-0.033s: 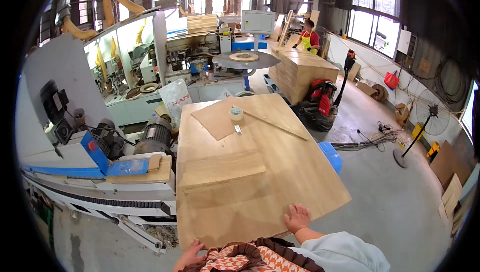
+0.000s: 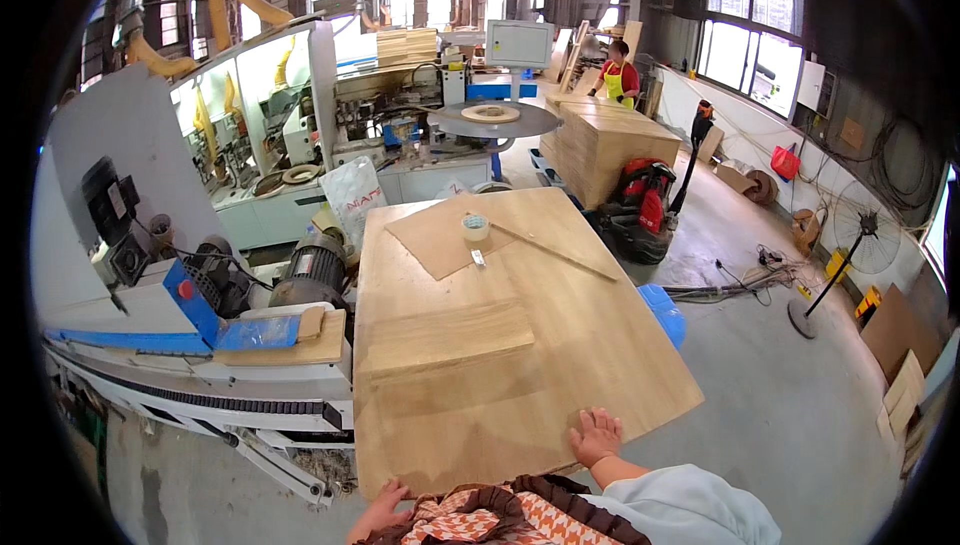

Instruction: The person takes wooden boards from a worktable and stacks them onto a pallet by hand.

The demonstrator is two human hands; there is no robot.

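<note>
In front of me lies a broad pale wooden board (image 2: 600,345), its surface serving as a tabletop. My right hand (image 2: 597,437) rests palm down near its front edge, fingers stretched out and nothing held. At the near left corner my left hand (image 2: 385,511) touches the edge; its fingers lie against the wood and are partly cut off from sight. A stack of narrow wooden boards (image 2: 450,340) sits left of the middle. Beyond it is a thin brown sheet (image 2: 430,245), with a tape roll (image 2: 475,228), a small white tag (image 2: 478,258) and a long thin wooden stick (image 2: 560,253).
At left stands a machine with an electric motor (image 2: 312,267) and a blue guard (image 2: 255,334). Behind the table are a white bag (image 2: 352,195) and a round metal plate (image 2: 495,121). A co-worker (image 2: 618,75) stands beside a big board stack (image 2: 600,145), near a red-black pallet truck (image 2: 645,207). A fan (image 2: 860,235) stands right.
</note>
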